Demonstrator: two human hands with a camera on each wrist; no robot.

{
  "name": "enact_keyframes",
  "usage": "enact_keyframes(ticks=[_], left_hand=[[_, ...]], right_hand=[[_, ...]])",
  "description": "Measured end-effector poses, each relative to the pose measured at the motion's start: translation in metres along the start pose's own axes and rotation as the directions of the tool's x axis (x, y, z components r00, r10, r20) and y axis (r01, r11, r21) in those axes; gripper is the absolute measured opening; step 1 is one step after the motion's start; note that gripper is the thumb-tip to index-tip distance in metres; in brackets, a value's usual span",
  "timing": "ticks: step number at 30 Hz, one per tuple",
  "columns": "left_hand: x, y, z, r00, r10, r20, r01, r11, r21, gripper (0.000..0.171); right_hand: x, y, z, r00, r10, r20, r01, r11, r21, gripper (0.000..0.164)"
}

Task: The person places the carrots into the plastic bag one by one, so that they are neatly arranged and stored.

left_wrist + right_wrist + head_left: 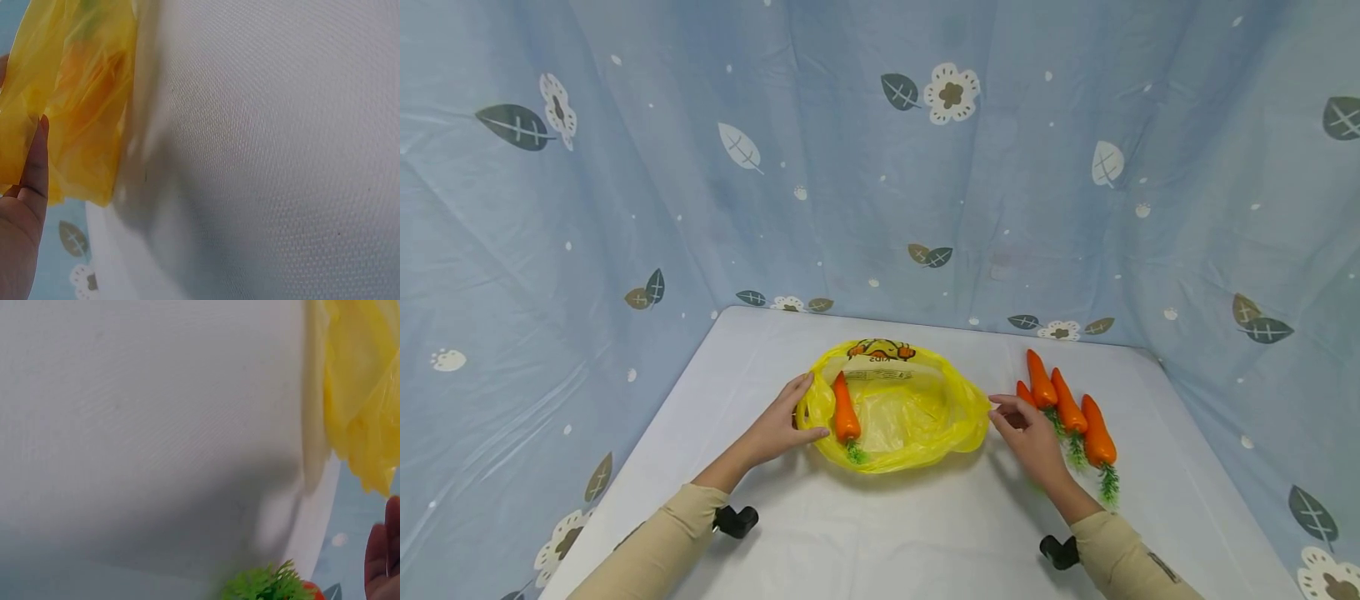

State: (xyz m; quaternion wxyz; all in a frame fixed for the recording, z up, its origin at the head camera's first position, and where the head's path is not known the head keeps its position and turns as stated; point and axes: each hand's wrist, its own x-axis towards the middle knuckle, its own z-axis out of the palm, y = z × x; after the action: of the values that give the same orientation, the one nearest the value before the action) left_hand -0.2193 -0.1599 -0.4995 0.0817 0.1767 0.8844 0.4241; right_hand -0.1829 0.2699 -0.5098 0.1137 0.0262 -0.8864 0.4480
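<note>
A yellow plastic bag (pixel 898 457) lies spread open at mid-table, with printing inside its far wall. One toy carrot (pixel 846 410) with a green top rests inside it on the left. My left hand (pixel 778 423) holds the bag's left rim, thumb over the near side; in the left wrist view the yellow plastic (pixel 90 119) partly covers its fingers. At the right end of the bag, my right hand (pixel 1032 433) has its fingertips by the rim, thumb and forefinger slightly apart. Beyond that hand lie several toy carrots (pixel 1099 433), one partly hidden behind it.
A white-covered table (pixel 880 533) holds everything. Blue patterned curtain (pixel 850 183) hangs behind it and along the sides. Dark wrist devices (pixel 737 522) stick out from both sleeves. Green leaves (pixel 269 584) show low in the right wrist view.
</note>
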Motion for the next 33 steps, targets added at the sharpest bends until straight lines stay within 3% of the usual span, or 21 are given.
enact_keyframes(ticks=[9, 16, 27, 33], left_hand=[[0.0, 0.001, 0.0, 1.0, 0.001, -0.003, -0.001, 1.0, -0.002, 0.102], [-0.001, 0.002, -0.001, 1.0, -0.001, 0.002, 0.001, 1.0, -0.007, 0.102], [-0.001, 0.001, 0.0, 1.0, 0.008, 0.0, -0.008, 1.0, -0.015, 0.102], [0.0, 0.0, 0.001, 1.0, 0.009, 0.0, -0.009, 1.0, -0.01, 0.103]], right_hand=[[-0.004, 0.01, -0.006, 0.999, -0.009, -0.051, 0.006, 0.997, -0.071, 0.034], [-0.007, 0.019, -0.01, 0.995, -0.008, -0.096, 0.001, 0.998, -0.065, 0.033], [-0.01, 0.03, -0.019, 0.989, 0.091, -0.12, -0.106, 0.987, -0.122, 0.033], [-0.01, 0.033, -0.023, 0.989, 0.096, -0.116, -0.112, 0.984, -0.139, 0.035]])
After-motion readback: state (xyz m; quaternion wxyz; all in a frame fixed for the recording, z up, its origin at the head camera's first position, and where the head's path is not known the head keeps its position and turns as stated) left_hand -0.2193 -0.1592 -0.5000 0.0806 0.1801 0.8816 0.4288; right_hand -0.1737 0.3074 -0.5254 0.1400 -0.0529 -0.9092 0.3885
